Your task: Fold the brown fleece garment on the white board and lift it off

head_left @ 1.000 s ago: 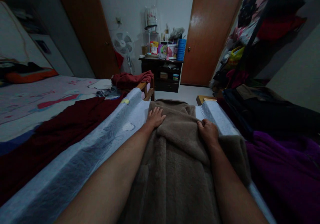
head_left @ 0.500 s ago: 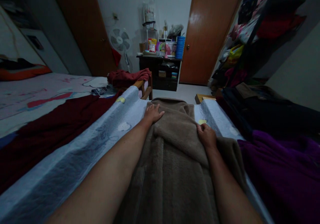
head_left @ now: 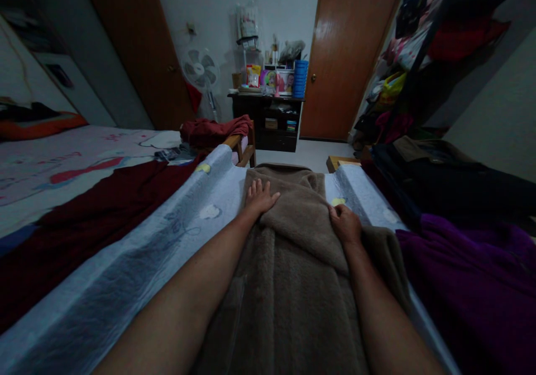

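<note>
A brown fleecy garment [head_left: 310, 285] lies lengthwise on the pale blue patterned bed cover [head_left: 167, 241], its far end partly folded over. My left hand [head_left: 260, 197] rests flat on the upper left of the garment, fingers spread. On the right, my right hand [head_left: 345, 221] pinches the garment's folded edge between thumb and fingers. Part of the garment, perhaps a sleeve [head_left: 387, 258], sticks out beyond my right forearm.
Dark red cloth [head_left: 92, 224] lies to the left. Purple cloth [head_left: 464, 280] and dark folded clothes [head_left: 452, 179] are on the right. Farther off stand a fan [head_left: 201, 69], a dark cabinet [head_left: 266, 135] and a wooden door [head_left: 347, 57].
My left hand has slid slightly right and nearer, its fingers more spread on the fabric. The right hand keeps its grip in nearly the same place.
</note>
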Motion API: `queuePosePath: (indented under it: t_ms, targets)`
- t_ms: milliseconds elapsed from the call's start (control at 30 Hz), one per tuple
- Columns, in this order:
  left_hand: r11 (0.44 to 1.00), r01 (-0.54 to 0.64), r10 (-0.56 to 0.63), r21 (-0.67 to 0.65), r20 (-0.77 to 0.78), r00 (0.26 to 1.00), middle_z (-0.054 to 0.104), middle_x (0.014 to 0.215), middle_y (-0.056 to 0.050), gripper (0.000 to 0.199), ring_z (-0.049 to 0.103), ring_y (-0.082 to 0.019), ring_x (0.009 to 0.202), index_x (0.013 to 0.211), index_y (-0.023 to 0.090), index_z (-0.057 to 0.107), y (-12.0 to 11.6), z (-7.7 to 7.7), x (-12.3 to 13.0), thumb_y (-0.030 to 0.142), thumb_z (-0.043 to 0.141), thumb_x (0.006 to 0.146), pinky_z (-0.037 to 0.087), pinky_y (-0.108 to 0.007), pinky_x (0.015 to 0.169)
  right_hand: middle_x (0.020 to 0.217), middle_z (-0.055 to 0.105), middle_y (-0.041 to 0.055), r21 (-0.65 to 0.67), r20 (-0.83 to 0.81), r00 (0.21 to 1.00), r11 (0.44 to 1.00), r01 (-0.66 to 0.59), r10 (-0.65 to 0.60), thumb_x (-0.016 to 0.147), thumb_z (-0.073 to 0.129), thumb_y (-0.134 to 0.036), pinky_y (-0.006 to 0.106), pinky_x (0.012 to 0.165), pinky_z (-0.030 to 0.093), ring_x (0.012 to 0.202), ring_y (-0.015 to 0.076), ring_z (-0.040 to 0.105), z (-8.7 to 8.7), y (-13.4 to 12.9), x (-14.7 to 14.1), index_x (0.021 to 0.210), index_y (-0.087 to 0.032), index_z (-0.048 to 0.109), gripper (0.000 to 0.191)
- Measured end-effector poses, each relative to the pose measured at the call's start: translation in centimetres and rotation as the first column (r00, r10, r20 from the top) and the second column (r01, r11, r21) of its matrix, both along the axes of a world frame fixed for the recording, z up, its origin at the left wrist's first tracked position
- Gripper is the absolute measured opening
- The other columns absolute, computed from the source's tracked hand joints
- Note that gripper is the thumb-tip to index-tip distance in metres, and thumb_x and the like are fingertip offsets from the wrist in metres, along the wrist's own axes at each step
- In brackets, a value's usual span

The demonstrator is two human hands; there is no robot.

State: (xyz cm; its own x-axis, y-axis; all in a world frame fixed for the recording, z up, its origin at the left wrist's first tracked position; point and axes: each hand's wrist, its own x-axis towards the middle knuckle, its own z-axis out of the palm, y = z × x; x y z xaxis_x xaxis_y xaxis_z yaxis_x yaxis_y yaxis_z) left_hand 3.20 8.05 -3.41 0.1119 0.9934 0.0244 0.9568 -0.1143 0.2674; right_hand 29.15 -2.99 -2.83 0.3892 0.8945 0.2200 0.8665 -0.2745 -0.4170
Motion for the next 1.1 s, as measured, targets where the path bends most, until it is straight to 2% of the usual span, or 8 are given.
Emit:
queuePosePath:
  t_ms: [233, 367, 500, 600, 700, 800, 933, 1100]
  targets:
    - [0.988, 0.050, -0.047, 0.150, -0.023, 0.999, 0.021, 0.155, -0.022, 0.073, 0.015, -0.037, 0.143, 0.137, 0.011, 0.045, 1.7, -0.1, -0.2, 0.063, 0.038, 0.086, 0.018, -0.049, 0.112, 0.083, 0.071, 0.0086, 0.046, -0.001, 1.000, 0.999, -0.025, 0.025, 0.092, 0.044, -0.040, 0.026, 0.065, 0.035, 0.075, 0.0192, 0.061, -0.4, 0.0, 0.2, 0.084, -0.017, 0.068, 0.034]
    - [0.984, 0.054, -0.050, 0.169, -0.028, 0.998, 0.026, 0.153, -0.021, 0.071, 0.021, -0.036, 0.142, 0.139, 0.014, 0.043, 2.9, 0.0, -0.3, 0.061, 0.039, 0.087, 0.019, -0.048, 0.112, 0.080, 0.070, 0.0079, 0.051, -0.016, 1.000, 0.998, -0.025, 0.026, 0.092, 0.045, -0.041, 0.026, 0.064, 0.034, 0.073, 0.0186, 0.060, -0.5, 0.1, 0.2, 0.083, -0.017, 0.068, 0.034]
    - [0.990, 0.019, -0.023, 0.137, 0.031, 0.999, 0.021, 0.156, -0.018, 0.066, 0.015, -0.034, 0.144, 0.141, 0.016, 0.040, 2.6, 0.3, -0.1, 0.056, 0.040, 0.089, 0.018, -0.048, 0.113, 0.082, 0.070, 0.0081, 0.032, -0.015, 1.000, 0.999, -0.013, 0.014, 0.092, 0.045, -0.042, 0.026, 0.064, 0.034, 0.076, 0.0193, 0.061, -0.4, 0.1, 0.2, 0.085, -0.018, 0.068, 0.034]
    - [1.000, 0.020, -0.021, 0.005, 0.156, 0.988, 0.020, 0.156, -0.018, 0.064, 0.011, -0.036, 0.144, 0.141, 0.016, 0.040, 1.4, 0.8, -0.1, 0.052, 0.041, 0.089, 0.020, -0.052, 0.111, 0.085, 0.071, 0.0083, 0.011, -0.011, 1.000, 1.000, -0.012, 0.012, 0.093, 0.043, -0.043, 0.026, 0.065, 0.035, 0.078, 0.0197, 0.062, -0.3, 0.1, 0.2, 0.088, -0.018, 0.068, 0.035]
    - [0.994, 0.085, -0.065, -0.072, 0.243, 0.968, 0.037, 0.149, -0.017, 0.059, 0.023, -0.032, 0.142, 0.138, 0.017, 0.044, -0.7, 0.9, -0.5, 0.050, 0.039, 0.090, 0.028, -0.048, 0.109, 0.090, 0.071, 0.0085, -0.030, 0.031, 0.999, 0.999, -0.010, 0.011, 0.094, 0.040, -0.043, 0.026, 0.066, 0.037, 0.082, 0.0198, 0.063, -0.1, 0.0, 0.1, 0.092, -0.019, 0.068, 0.038]
    - [0.990, 0.134, -0.118, -0.042, 0.277, 0.954, 0.052, 0.140, -0.011, 0.049, 0.039, -0.025, 0.136, 0.131, 0.021, 0.052, -3.5, 0.5, -1.0, 0.046, 0.037, 0.091, 0.036, -0.038, 0.105, 0.093, 0.071, 0.0096, -0.078, 0.063, 0.998, 0.997, -0.008, 0.013, 0.096, 0.037, -0.043, 0.027, 0.067, 0.038, 0.086, 0.0203, 0.063, 0.3, -0.1, -0.2, 0.097, -0.018, 0.068, 0.040]
    - [0.992, 0.114, -0.127, 0.058, 0.336, 0.933, 0.053, 0.138, -0.011, 0.047, 0.045, -0.020, 0.131, 0.132, 0.017, 0.049, -7.1, -0.1, -0.9, 0.039, 0.028, 0.095, 0.038, -0.033, 0.104, 0.097, 0.070, 0.0111, -0.136, 0.095, 0.995, 0.991, -0.007, 0.020, 0.097, 0.033, -0.037, 0.027, 0.068, 0.039, 0.087, 0.0205, 0.063, 1.2, -0.6, -1.0, 0.104, -0.016, 0.066, 0.040]
    - [0.981, 0.077, -0.144, 0.178, 0.402, 0.904, 0.055, 0.134, -0.010, 0.043, 0.046, -0.020, 0.129, 0.129, 0.018, 0.049, -9.2, 0.1, -0.2, 0.036, 0.028, 0.097, 0.035, -0.037, 0.107, 0.111, 0.064, 0.0135, -0.205, 0.203, 0.970, 0.974, -0.094, 0.136, 0.092, 0.045, -0.025, 0.030, 0.081, 0.040, 0.102, 0.0232, 0.058, 4.5, -2.5, -1.2, 0.114, -0.017, 0.063, 0.030]
